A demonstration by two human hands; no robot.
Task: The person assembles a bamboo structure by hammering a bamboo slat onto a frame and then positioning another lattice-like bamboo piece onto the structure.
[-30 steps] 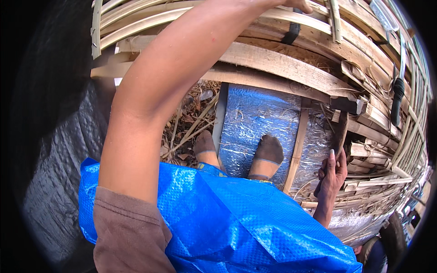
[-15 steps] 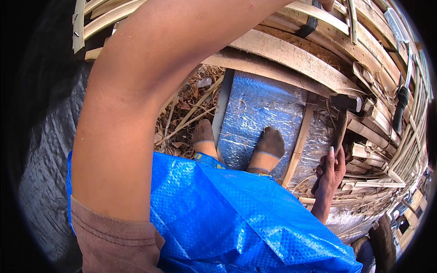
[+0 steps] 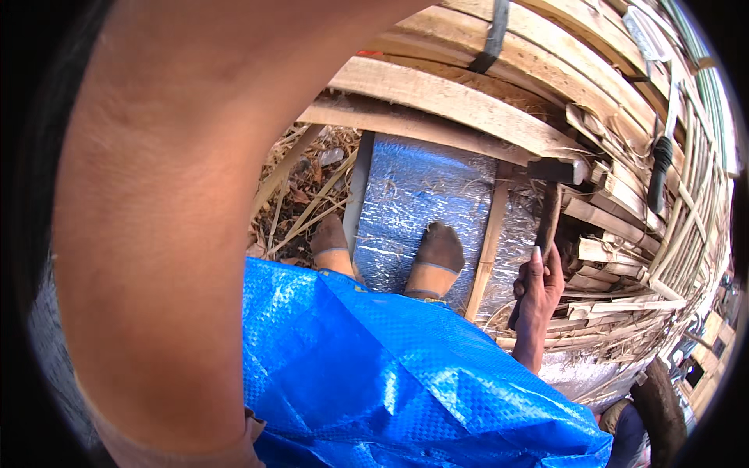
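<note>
My right hand (image 3: 540,286) is closed round the dark wooden handle of a hammer (image 3: 557,171). The hammer stands head up, and its blunt metal head is by the end of a pale sawn timber (image 3: 460,105). Across the left side my left forearm (image 3: 168,195) reaches up and out over the top edge, so my left hand is out of sight. A blue woven plastic sheet (image 3: 374,359) covers my lap, and beyond it my feet in dark socks rest at a silvery foil sheet (image 3: 421,183).
Stacked timber beams (image 3: 437,35) with a black strap (image 3: 493,39) fill the top. At the right are split bamboo pieces (image 3: 616,253), a knife with a black-wrapped handle (image 3: 660,173) and a clear plastic container (image 3: 646,33). Dry leaves and strips (image 3: 300,195) lie left of the foil.
My left forearm now looms larger and further left, and the fingers at the top edge have gone from view. The hammer and my right hand appear slightly further left, along with the whole scene.
</note>
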